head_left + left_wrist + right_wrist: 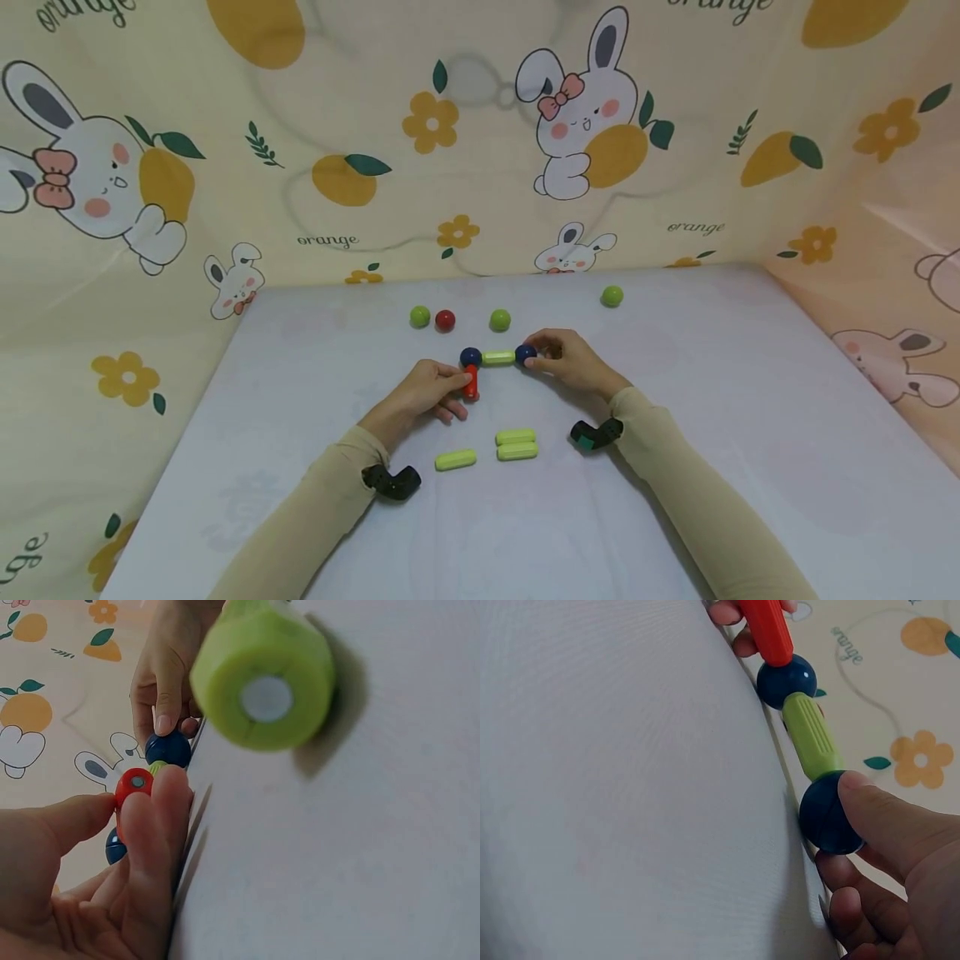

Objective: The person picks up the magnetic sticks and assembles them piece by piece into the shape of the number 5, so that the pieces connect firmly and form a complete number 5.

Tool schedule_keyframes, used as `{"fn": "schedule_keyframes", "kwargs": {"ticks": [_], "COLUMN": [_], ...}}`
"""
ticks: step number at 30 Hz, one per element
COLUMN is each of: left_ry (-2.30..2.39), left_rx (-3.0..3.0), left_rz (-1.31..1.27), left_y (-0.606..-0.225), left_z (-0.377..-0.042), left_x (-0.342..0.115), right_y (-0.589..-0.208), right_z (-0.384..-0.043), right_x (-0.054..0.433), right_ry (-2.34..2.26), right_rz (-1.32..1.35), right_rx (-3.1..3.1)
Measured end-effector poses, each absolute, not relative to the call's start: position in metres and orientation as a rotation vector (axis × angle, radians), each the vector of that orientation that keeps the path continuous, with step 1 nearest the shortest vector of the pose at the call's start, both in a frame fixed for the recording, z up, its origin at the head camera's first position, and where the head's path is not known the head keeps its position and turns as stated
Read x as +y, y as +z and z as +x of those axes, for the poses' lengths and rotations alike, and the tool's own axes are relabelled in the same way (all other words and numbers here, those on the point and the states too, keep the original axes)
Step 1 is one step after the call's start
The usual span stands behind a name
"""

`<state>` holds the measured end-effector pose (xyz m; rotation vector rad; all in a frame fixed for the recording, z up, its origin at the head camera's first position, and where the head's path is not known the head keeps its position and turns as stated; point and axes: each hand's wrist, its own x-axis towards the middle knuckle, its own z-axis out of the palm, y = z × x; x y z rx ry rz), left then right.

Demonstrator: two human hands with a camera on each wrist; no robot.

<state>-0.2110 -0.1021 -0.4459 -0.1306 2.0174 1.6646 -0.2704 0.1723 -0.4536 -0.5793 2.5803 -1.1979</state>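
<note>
My left hand point(427, 388) pinches a red magnetic rod point(471, 383) between thumb and fingers. The rod's far end meets a dark blue ball point(470, 357). From that ball a light green rod point(498, 358) runs right to a second blue ball point(526, 355), which my right hand point(572, 360) grips with thumb and fingers. In the right wrist view, red rod point(769, 630), blue ball point(786, 681), green rod point(811, 735) and blue ball point(826, 814) form one joined chain. The left wrist view shows the red rod's near end point(136, 781) with a metal disc.
Behind the hands lie green balls point(420, 317), point(500, 320), point(612, 296) and a red ball point(445, 321). Nearer me are a single green rod point(456, 460) and two green rods point(517, 451) side by side. A patterned cloth point(480, 167) rises behind the white table point(570, 533).
</note>
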Motion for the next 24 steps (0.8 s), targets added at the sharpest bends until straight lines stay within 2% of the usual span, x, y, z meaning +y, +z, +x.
{"fn": "schedule_keyframes", "kwargs": {"ticks": [24], "left_ry": [1.639], "left_rx": [1.996], "left_rz": [-0.129], "left_y": [-0.4466], "left_z": [-0.2122], "left_x": [-0.1025], "right_y": [-0.4485], "right_z": [-0.2667], "right_x": [0.1721], "right_ry": [-1.185], "right_rz": [-0.535], "right_rx": [2.560]}}
